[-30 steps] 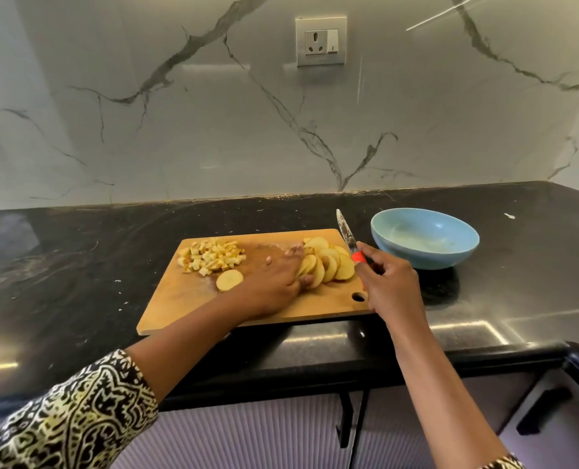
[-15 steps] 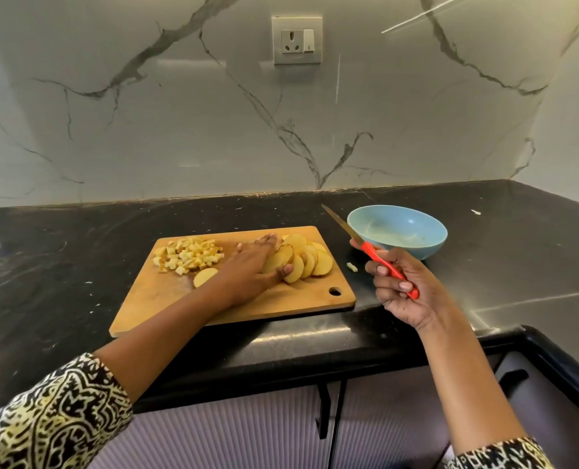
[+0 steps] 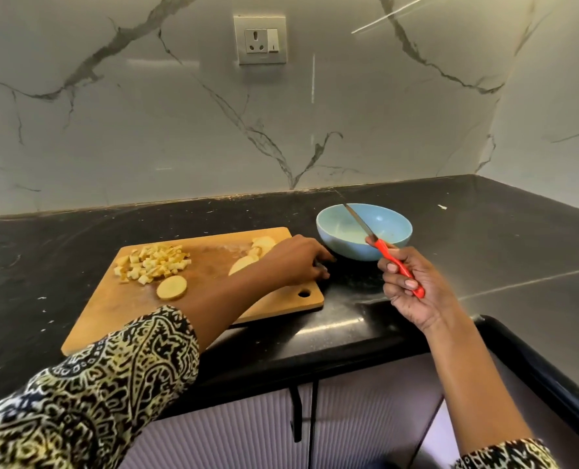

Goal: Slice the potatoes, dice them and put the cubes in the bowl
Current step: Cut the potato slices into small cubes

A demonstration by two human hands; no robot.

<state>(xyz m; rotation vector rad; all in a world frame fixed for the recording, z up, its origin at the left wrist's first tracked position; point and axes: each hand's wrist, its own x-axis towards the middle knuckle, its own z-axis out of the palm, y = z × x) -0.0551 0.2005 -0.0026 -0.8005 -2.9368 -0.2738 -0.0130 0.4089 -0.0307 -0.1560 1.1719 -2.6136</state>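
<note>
Wood of the board (image 3: 112, 309) left: lifted the knife (image 3: 379, 247) toward the bowl (image 3: 342, 248) at 2 o'clock, right hand (image 3: 413, 289) fingers clenched on its handle, slid the left hand (image 3: 294, 262) from the slices (image 3: 244, 264) to the board's 3 o'clock edge, grasp impossible to tell; dicing paused, cubes (image 3: 152, 262) at 10 o'clock, not yet bowled.

The knife (image 3: 362, 226) slants over the bowl (image 3: 349, 250); left hand (image 3: 298, 260) covers the board (image 3: 213, 265) beside it

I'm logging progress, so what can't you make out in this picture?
All in the head view:
1. The potato slices: the left hand covers most of the pile, so no count.
2. The left fingertips: blurred against the dark counter; unclear whether they pinch anything.
3. The bowl: its near wall hides the near inside.
</note>
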